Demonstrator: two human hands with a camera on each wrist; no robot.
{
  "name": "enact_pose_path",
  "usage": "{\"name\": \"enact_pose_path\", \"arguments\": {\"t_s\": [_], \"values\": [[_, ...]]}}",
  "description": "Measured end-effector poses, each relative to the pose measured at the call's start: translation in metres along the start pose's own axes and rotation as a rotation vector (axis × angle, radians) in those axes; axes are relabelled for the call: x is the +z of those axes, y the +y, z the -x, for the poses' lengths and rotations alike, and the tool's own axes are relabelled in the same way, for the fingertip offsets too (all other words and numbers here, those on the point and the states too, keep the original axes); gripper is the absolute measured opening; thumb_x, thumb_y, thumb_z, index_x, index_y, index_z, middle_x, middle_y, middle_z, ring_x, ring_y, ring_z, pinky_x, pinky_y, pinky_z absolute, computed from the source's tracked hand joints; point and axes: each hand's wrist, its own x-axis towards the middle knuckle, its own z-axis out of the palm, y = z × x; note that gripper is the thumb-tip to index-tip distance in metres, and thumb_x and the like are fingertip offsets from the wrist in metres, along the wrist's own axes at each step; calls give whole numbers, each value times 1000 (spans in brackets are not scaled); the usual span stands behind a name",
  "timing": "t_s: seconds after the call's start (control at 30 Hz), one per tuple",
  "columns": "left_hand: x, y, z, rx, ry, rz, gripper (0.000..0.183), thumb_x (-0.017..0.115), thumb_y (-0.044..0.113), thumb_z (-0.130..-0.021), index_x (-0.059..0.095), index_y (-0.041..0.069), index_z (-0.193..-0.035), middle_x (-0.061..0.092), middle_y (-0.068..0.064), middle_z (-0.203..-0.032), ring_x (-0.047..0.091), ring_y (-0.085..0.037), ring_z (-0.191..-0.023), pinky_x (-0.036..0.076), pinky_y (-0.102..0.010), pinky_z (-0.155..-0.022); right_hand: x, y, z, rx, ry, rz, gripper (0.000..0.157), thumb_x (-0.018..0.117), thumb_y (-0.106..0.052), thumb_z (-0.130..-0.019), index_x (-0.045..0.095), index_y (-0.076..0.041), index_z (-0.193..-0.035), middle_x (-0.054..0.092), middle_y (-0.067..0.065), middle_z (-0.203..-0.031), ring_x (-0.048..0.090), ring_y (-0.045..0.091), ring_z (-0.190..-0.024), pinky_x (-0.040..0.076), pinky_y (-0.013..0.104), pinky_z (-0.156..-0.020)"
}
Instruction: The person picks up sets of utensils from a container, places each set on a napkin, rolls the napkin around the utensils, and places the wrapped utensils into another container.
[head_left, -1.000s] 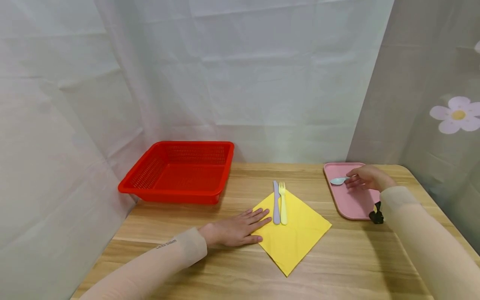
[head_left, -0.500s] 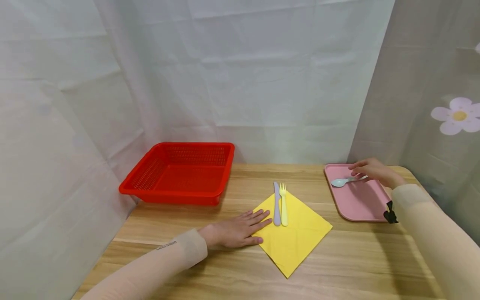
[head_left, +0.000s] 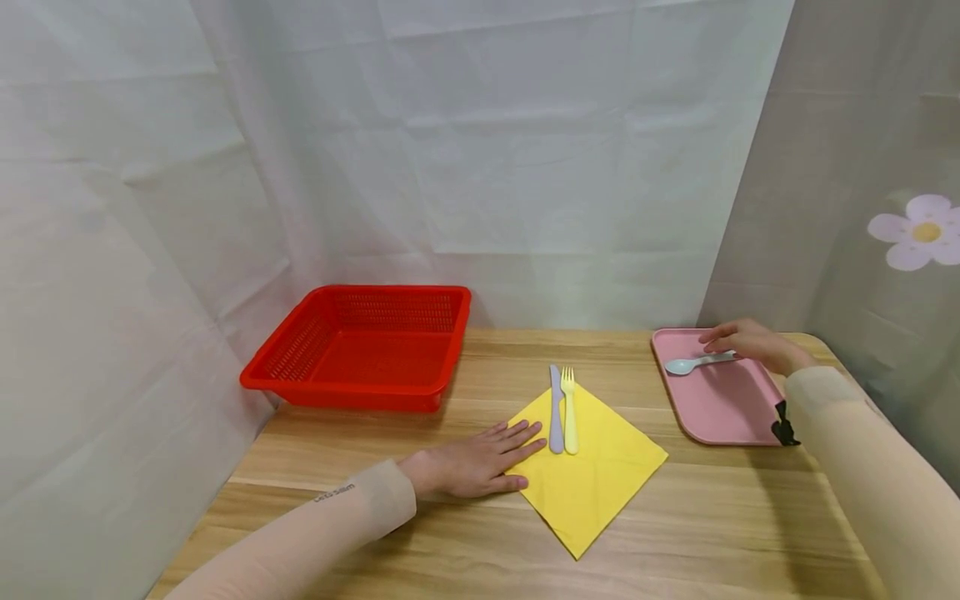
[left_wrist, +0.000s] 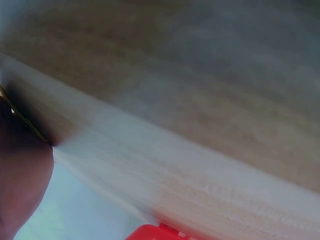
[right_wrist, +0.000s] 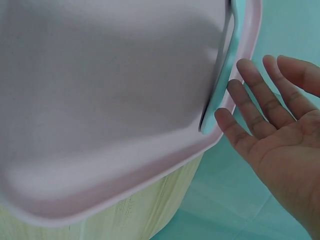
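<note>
My left hand [head_left: 480,462] lies flat with fingers spread over the left corner of a yellow napkin [head_left: 592,492]. Just past its fingertips, a lilac knife [head_left: 556,412] and a pale yellow fork [head_left: 570,417] rest side by side on the napkin, tips pointing away from me. On the right, a pale mint spoon [head_left: 684,366] lies across the far part of a pink tray [head_left: 723,412]. My right hand [head_left: 753,343] hovers by the spoon's handle, its fingers loosely extended. In the right wrist view the fingertips [right_wrist: 223,117] are close beside the spoon handle [right_wrist: 220,90], holding nothing.
A red perforated basket [head_left: 375,396] stands at the back left of the wooden table [head_left: 420,550]. White cloth [head_left: 525,167] hangs behind the table and along its left side; a grey cloth with a flower print [head_left: 926,232] is on the right.
My right hand has let go of the spoon and drawn back to the right, uncovering its handle on the tray. The left hand stays in place on the napkin.
</note>
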Motion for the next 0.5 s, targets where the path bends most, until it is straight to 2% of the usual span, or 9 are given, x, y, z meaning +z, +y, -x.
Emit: {"name": "enact_pose_path", "arguments": {"t_s": [0.17,0.5], "values": [[1,0,0,7,6,12,69,29,55,-112,8,25,-169,-3,2,-176,-1,-17,-161,7,-38,-130,1,2,3,24,-16,-1,48,49,-15,-109,44,17,-144,47,40,-146,42,53,-135,38,69,-110],[-2,1,1,8,3,23,68,31,53,-112,10,22,-169,-2,0,-176,0,-19,-161,7,-39,-130,4,-1,9,55,-34,-87,45,44,-8,-109,40,21,-143,43,44,-145,45,52,-133,43,64,-110]]}}
